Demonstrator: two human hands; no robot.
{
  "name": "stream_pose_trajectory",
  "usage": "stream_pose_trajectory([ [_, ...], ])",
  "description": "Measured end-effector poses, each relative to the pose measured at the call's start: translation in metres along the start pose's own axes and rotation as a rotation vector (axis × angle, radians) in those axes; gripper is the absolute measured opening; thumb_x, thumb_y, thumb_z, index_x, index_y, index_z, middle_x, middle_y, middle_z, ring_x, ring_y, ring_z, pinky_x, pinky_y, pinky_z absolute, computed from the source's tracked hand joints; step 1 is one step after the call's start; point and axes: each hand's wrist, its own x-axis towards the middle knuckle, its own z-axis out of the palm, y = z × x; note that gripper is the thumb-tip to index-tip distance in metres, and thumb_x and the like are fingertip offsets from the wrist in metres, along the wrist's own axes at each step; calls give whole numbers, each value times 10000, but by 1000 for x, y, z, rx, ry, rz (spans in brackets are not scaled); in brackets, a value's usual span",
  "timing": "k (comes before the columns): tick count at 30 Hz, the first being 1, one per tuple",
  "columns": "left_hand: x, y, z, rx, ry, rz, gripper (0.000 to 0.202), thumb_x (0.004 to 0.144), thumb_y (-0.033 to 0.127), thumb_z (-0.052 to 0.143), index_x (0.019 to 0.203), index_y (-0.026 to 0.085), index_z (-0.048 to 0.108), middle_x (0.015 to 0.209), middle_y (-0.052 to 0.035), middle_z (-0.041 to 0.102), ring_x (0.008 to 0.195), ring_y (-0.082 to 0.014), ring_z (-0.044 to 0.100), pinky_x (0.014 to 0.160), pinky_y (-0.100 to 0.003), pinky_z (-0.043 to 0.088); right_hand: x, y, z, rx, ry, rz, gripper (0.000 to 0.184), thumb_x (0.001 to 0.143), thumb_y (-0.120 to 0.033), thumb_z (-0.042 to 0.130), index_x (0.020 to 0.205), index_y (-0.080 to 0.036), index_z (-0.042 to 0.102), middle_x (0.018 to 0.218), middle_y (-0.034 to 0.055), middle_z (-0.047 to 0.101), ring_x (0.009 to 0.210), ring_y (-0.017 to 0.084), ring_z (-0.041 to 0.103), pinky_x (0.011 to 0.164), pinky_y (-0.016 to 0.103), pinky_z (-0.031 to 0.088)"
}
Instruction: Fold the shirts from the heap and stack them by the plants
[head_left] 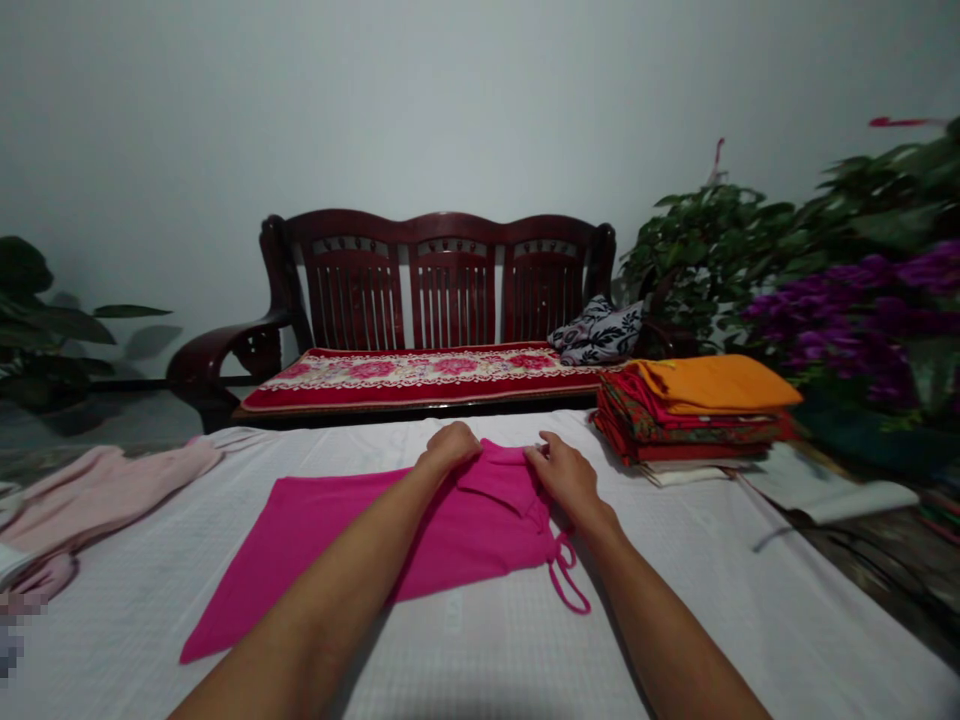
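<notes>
A bright pink garment point(337, 545) lies spread on the white-covered table point(487, 640), its drawstring point(568, 585) trailing at the right. My left hand point(450, 447) is closed on the garment's far edge, fingers curled over the fabric. My right hand point(564, 475) pinches the same folded-over top part just to the right. Both forearms reach across the cloth from the near edge.
A stack of folded clothes point(694, 415), orange on top, sits at the right of the table. A pale pink garment point(90, 490) lies at the left. Behind stand a dark wooden bench point(435, 320) with a patterned cushion point(598, 330), and plants point(825, 270) at the right.
</notes>
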Motion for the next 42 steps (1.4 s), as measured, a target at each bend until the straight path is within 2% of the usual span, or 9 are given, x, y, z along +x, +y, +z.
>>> stream_pose_trajectory([
  [4,6,2,2,-135,-85,1,243,757,177,666,533,181,569,452,-16,557,491,-152,575,511,-230,380,4,4,6,45,10,-23,533,887,-323,557,1411,-225,536,1192,74,718,1071,261,660,783,311,454],
  [8,1,2,2,-265,-147,0,106,820,117,541,759,146,622,503,-4,602,429,-109,531,472,-197,383,7,10,13,172,85,-76,505,857,-187,513,1355,-226,583,1086,43,727,968,210,670,794,290,459],
  [14,-12,-8,3,-359,-122,83,419,761,7,527,1166,101,584,651,29,634,533,-87,571,536,-178,418,12,17,22,403,133,-148,573,785,-140,486,1345,-200,590,1032,35,705,795,155,648,720,263,499],
  [18,-20,-19,2,-309,-91,174,425,679,-4,618,1083,118,673,697,33,626,586,-86,547,558,-185,389,12,24,25,471,89,-235,581,768,-146,476,1336,-176,598,953,30,697,722,145,628,682,263,506],
  [22,-34,-26,-1,-111,-52,342,319,702,36,607,972,160,721,782,9,675,700,-123,591,637,-214,424,9,31,24,483,-29,-321,585,696,-94,470,1244,-173,658,885,21,701,746,155,632,721,270,512],
  [28,-58,-32,-4,127,-26,429,337,718,113,668,1046,177,713,919,-18,659,791,-147,590,720,-246,445,-1,30,13,383,-145,-450,691,584,-53,540,1254,-186,641,1139,61,676,961,185,631,865,289,505],
  [34,-59,-34,-4,199,-12,408,211,761,110,658,954,176,712,874,-13,610,786,-145,575,721,-249,430,-7,23,4,288,-131,-594,462,661,-166,671,1119,-207,706,1050,49,682,979,214,599,882,324,470],
  [38,-59,-35,-5,196,17,460,166,726,42,624,818,178,648,867,-6,580,789,-140,558,715,-241,419,-8,22,5,284,-127,-620,150,697,-154,613,794,-203,717,801,21,655,838,198,580,784,309,443],
  [42,-60,-40,-8,212,1,558,170,717,46,609,793,197,592,865,10,567,794,-139,548,703,-241,400,-4,27,12,334,-149,-607,198,587,-76,541,683,-200,663,735,5,640,797,187,566,786,308,429],
])
